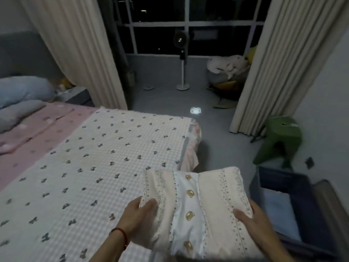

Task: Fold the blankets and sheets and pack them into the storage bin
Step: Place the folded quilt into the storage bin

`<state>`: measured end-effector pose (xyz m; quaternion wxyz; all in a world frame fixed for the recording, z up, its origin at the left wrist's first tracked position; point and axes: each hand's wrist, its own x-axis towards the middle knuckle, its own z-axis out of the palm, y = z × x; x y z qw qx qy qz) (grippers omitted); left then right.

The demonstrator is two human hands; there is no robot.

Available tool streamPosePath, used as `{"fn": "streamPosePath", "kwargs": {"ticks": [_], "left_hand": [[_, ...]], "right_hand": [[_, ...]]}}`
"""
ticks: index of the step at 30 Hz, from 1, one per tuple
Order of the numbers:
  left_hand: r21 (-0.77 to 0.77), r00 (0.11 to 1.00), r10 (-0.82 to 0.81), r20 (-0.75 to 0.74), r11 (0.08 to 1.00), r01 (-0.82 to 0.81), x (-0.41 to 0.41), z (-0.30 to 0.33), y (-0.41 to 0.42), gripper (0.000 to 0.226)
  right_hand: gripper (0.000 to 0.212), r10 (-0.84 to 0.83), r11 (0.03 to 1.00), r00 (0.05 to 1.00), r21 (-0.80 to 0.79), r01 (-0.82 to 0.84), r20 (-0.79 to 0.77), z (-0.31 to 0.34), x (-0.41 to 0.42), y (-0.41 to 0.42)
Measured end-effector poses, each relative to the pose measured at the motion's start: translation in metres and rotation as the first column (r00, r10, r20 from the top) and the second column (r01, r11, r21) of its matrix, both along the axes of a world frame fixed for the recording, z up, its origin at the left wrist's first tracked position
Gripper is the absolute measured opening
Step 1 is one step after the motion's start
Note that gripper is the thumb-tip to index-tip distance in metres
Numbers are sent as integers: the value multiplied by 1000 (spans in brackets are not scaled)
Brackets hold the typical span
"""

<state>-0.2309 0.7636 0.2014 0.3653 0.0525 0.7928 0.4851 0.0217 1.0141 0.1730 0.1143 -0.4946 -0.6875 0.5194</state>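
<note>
Grip check: your left hand (138, 214) and right hand (251, 222) are each clamped on an opposite short end of the folded blanket (196, 208), fingers spread on top. You hold the bundle at the bed's (28, 157) near corner, its long axis crossing your body. Storage bin (283, 201) sits open on the floor directly right of the blanket, so your right hand is nearer. Something pale lies inside already. Spread bow-print blanket (113, 157) lies left. Green stool (281, 138) stands beyond the bin, clear of the path.
</note>
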Motion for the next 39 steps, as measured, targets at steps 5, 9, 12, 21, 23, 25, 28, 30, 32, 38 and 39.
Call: {"fn": "streamPosePath", "kwargs": {"ticks": [5,9,12,21,23,25,28,30,32,38,39], "left_hand": [[-100,981,-193,-1,976,192,45,-10,158,18],[-124,949,-308,62,941,314,89,-28,263,17],[-140,891,-435,128,882,451,102,-50,335,22],[-122,560,-801,214,547,828,135,-103,602,36],[-120,452,-866,216,435,892,141,-121,668,23],[-131,329,-919,216,307,943,143,-134,726,35],[-169,127,-966,225,90,981,139,-156,814,51],[-194,67,-977,202,27,981,144,-148,851,49],[-239,37,-979,202,-13,971,151,-149,883,50],[-399,57,-965,254,-51,916,175,-231,928,57],[-408,46,-966,255,-64,911,183,-257,934,56]], "right_hand": [[29,-223,969,975,-111,220,-20,-14,95,87],[35,-390,908,920,-178,380,-25,-20,157,129],[38,-504,844,864,-207,495,7,-34,190,158],[37,-794,550,572,-155,820,206,-84,234,253],[41,-826,497,507,-107,861,248,-95,225,281],[45,-843,442,444,-79,893,302,-106,213,302],[43,-884,288,308,-109,951,352,-119,184,329],[40,-899,215,256,-150,965,355,-127,171,345],[39,-891,167,243,-220,961,383,-146,162,363],[57,-843,56,262,-408,911,469,-264,162,413],[58,-838,33,258,-427,903,481,-297,163,421]]}}
